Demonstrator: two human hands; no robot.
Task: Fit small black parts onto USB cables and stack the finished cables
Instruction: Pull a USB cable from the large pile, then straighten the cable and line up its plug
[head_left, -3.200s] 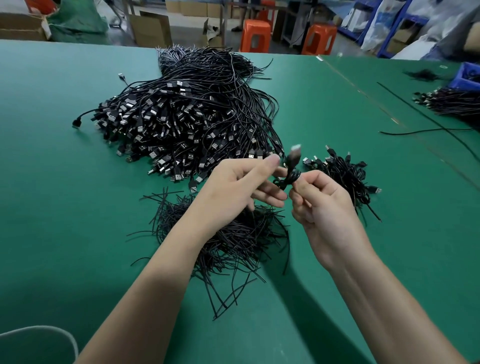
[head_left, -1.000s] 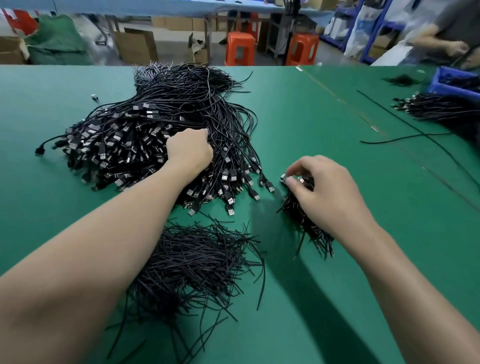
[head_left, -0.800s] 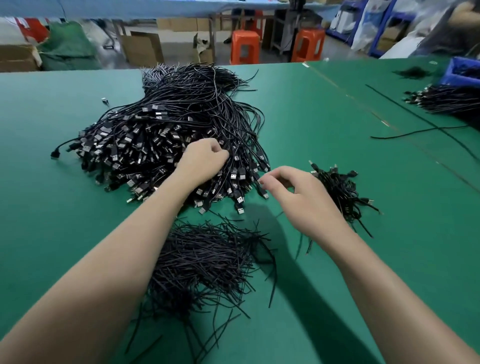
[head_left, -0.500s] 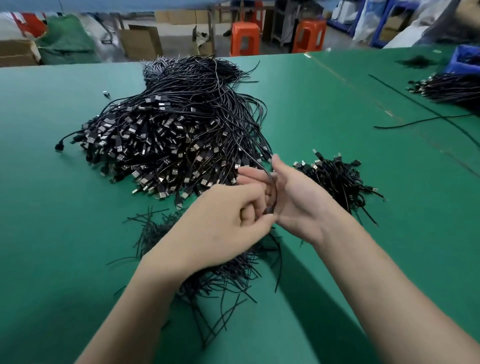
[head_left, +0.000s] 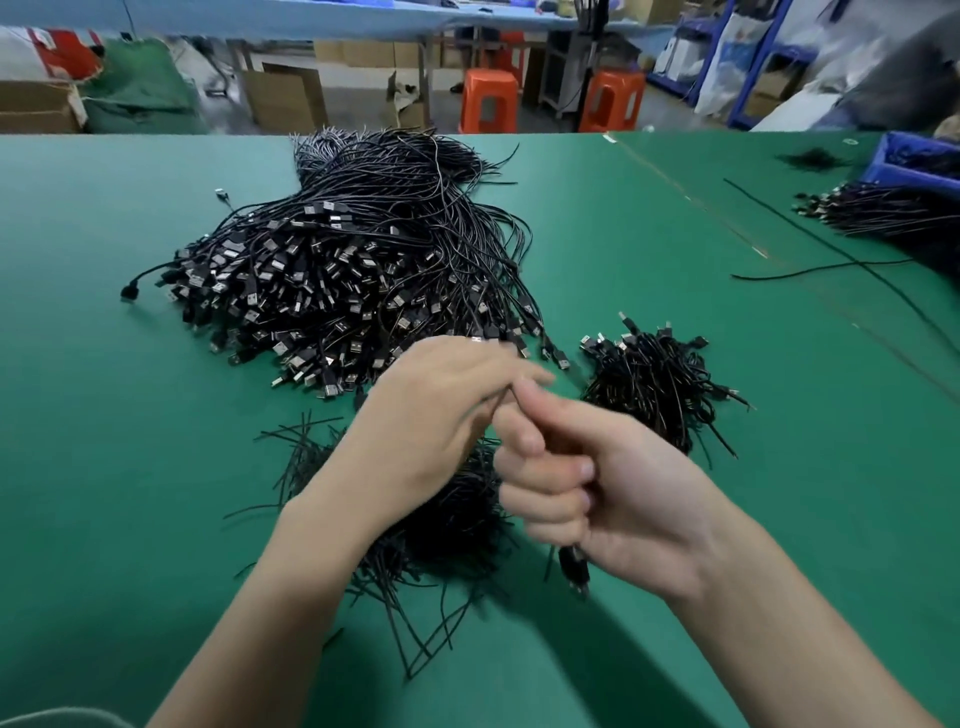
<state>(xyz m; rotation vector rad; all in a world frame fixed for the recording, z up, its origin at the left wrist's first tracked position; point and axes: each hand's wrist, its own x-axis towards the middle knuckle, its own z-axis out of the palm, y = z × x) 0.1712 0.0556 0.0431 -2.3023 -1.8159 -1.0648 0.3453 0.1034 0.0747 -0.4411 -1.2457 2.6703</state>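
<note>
A big heap of black USB cables lies on the green table. To its right sits a small pile of bundled cables. A heap of thin black ties lies under my hands. My right hand is curled round a USB cable; its plug end sticks out below the fist. My left hand meets the right hand's thumb and pinches the cable's upper part; both hands are blurred, so the grip there is unclear.
More black cables and a blue bin sit at the far right. Loose single wires cross the table there. Orange stools and cardboard boxes stand beyond the far edge.
My left hand left the big heap with a cable and came to the right hand. The right hand left the small pile and now grips the cable in a fist, nearer me.
</note>
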